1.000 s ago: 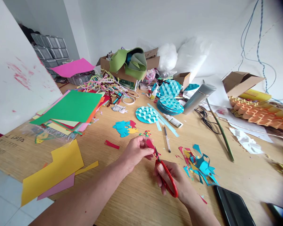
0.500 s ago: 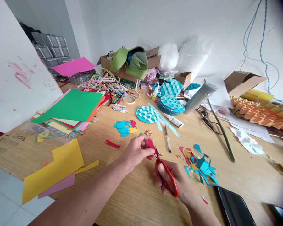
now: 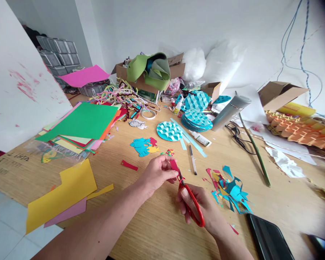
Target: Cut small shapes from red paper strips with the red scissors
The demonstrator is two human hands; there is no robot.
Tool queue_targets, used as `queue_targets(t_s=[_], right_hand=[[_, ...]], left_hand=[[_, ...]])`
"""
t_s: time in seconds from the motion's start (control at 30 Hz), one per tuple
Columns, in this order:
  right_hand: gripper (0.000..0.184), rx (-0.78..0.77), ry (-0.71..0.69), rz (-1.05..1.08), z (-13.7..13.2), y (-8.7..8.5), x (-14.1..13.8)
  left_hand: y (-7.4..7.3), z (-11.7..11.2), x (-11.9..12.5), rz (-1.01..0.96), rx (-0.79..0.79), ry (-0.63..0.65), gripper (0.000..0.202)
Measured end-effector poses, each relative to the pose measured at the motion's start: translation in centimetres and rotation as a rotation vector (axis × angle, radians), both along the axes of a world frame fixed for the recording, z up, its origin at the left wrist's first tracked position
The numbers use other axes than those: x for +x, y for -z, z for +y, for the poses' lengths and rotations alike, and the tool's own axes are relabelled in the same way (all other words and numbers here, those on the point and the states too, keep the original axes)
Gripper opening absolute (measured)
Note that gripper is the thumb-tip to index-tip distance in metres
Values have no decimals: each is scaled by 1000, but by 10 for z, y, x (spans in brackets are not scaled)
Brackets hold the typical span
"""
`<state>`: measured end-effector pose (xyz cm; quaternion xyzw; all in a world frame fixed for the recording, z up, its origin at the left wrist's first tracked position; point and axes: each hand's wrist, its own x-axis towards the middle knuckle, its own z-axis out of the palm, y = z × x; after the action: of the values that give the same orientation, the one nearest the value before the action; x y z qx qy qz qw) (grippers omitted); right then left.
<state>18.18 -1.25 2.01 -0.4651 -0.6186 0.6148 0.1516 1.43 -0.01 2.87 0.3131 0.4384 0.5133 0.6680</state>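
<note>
Between the thumb and fingers of my left hand point(image 3: 159, 171) is a small piece of red paper point(image 3: 174, 165). My right hand point(image 3: 196, 202) is closed round the handles of red-handled scissors point(image 3: 196, 206), whose blades meet the red paper's lower edge. Beyond my left hand lie a blue paper fish point(image 3: 141, 147), a yellow paper fish point(image 3: 153, 149), a red paper fish point(image 3: 153, 141) and a little heap of tiny coloured bits point(image 3: 169, 152). A red paper strip point(image 3: 129, 165) rests left of that hand. Paper offcuts point(image 3: 234, 191), mostly blue, are piled to the right.
Yellow paper point(image 3: 62, 195) and a coloured paper stack point(image 3: 81, 121) lie at left. Farther back are a blue-and-white wavy disc point(image 3: 169, 131), a glue bottle point(image 3: 202, 138) and a pen point(image 3: 193, 160). A black phone point(image 3: 269, 236) sits near right; a green stick point(image 3: 256, 153) lies beyond it.
Almost nothing differs. Both hands keep their places with the scissors at the red paper, and the view has shifted very slightly.
</note>
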Motion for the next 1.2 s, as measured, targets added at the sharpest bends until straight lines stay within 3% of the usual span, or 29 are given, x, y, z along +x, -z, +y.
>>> queue_targets(t_s=[0.37, 0.77, 1.2], right_hand=[[54, -22, -3, -14, 0, -6, -2], [54, -28, 2, -9, -1, -5, -1], [54, -47, 0, 14, -1, -3, -1]], left_hand=[[1, 1, -1, 68, 53, 25, 40], [1, 1, -3, 40, -3, 95, 39], [3, 2, -2, 0, 16, 67, 40]])
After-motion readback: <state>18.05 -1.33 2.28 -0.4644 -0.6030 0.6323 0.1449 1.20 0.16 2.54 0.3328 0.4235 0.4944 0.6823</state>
